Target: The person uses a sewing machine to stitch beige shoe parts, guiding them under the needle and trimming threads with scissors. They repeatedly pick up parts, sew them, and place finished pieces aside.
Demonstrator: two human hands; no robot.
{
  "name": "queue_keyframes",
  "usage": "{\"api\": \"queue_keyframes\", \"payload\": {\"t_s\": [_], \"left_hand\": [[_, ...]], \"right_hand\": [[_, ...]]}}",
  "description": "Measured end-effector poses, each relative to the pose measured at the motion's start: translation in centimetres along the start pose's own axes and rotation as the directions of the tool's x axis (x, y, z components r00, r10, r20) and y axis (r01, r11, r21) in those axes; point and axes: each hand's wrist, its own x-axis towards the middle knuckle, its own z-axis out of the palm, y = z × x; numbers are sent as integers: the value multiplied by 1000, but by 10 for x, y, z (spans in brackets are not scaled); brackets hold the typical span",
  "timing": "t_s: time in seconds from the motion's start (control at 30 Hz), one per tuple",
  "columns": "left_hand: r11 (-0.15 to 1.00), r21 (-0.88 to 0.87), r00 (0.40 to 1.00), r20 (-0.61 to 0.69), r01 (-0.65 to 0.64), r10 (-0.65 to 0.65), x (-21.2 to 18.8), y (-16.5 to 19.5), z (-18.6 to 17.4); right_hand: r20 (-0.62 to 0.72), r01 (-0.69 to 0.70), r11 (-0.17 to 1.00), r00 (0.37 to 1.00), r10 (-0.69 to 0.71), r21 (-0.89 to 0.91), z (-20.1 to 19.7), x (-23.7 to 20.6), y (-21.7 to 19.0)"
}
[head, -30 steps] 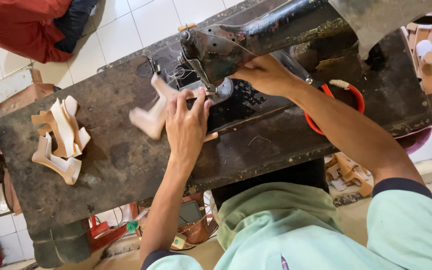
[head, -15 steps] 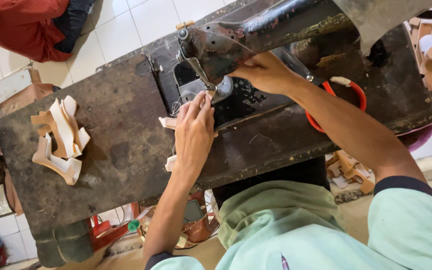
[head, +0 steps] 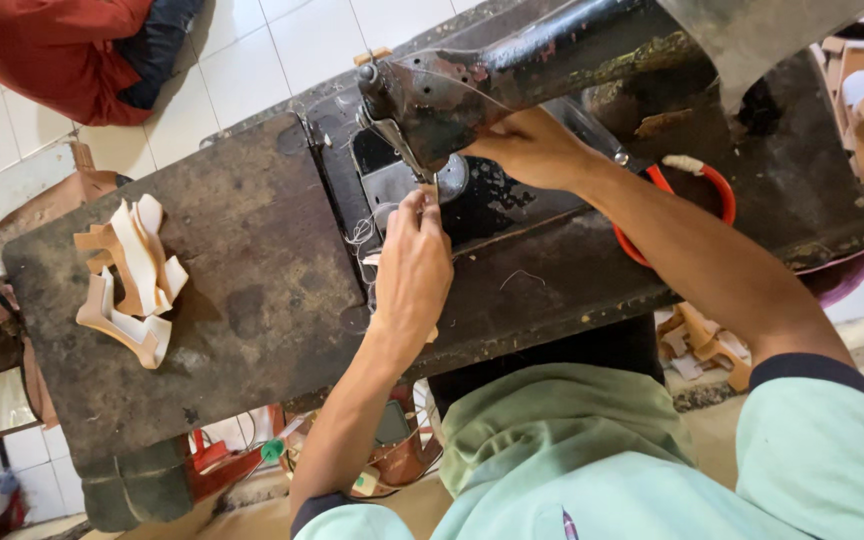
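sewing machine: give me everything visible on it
The sewing machine is old, black metal, worn and rust-spotted, its arm running from upper right to the head at centre. It sits in a dark, scuffed table. A shiny round plate lies under the needle, with loose thread nearby. The left hand pinches a small pale piece at the needle; the right hand rests against the head's underside.

The left hand [head: 410,270] lies on a pale leather piece [head: 372,262] at the needle of the black sewing machine [head: 512,70], fingers pinched near the metal plate. The right hand [head: 530,150] reaches under the machine's arm just beyond it. Well to the left hand's left, cut leather pieces [head: 130,280] lie piled on the dark table [head: 242,300]. Red-handled scissors [head: 697,195] lie beside the right forearm.
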Motion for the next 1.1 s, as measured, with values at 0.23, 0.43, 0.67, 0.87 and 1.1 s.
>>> {"api": "queue_keyframes", "payload": {"t_s": [0.23,0.43,0.67,0.87,1.1], "left_hand": [[989,-150,1000,6,-12,13,0,3,-12],[985,-167,999,-27,-38,34,-3,8,-17],[994,-88,995,-75,-66,59,-5,2,-19],[990,-141,999,-36,-23,18,0,-8,-17],[924,-382,1000,-9,-31,29,15,-33,-17]], "right_hand": [[147,-3,711,978,150,-703,-11,-9,-30],[220,568,489,771,-598,-661,13,-43,-33],[251,537,473,803,-541,-698,14,-45,-33],[268,539,435,797,-542,-722,14,-46,-33],[266,539,460,804,-532,-706,15,-44,-27]]}}
